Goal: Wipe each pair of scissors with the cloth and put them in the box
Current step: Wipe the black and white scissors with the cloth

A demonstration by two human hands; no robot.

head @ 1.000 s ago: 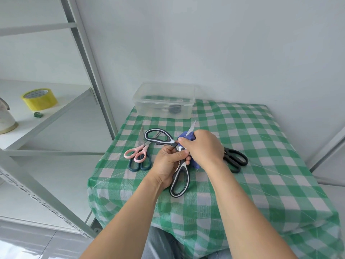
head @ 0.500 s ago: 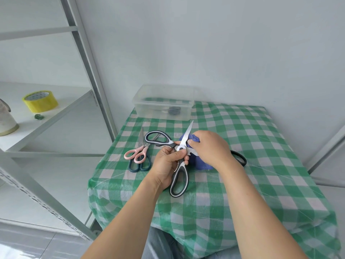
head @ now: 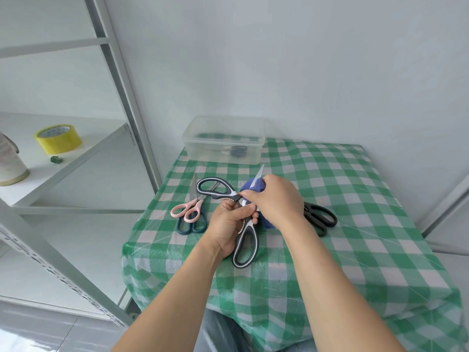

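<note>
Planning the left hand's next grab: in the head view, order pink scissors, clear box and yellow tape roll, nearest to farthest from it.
1. pink scissors, just left of the left hand.
2. clear box, at the table's far edge.
3. yellow tape roll, far left on the shelf.

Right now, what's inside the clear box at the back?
Through the clear box wall, one dark item lies on the bottom, too blurred to identify. The cloudy walls could hide more.

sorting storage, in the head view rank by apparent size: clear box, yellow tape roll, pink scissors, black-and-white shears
1. clear box
2. black-and-white shears, held nearest
3. pink scissors and yellow tape roll: alike, roll farther, unranked
</note>
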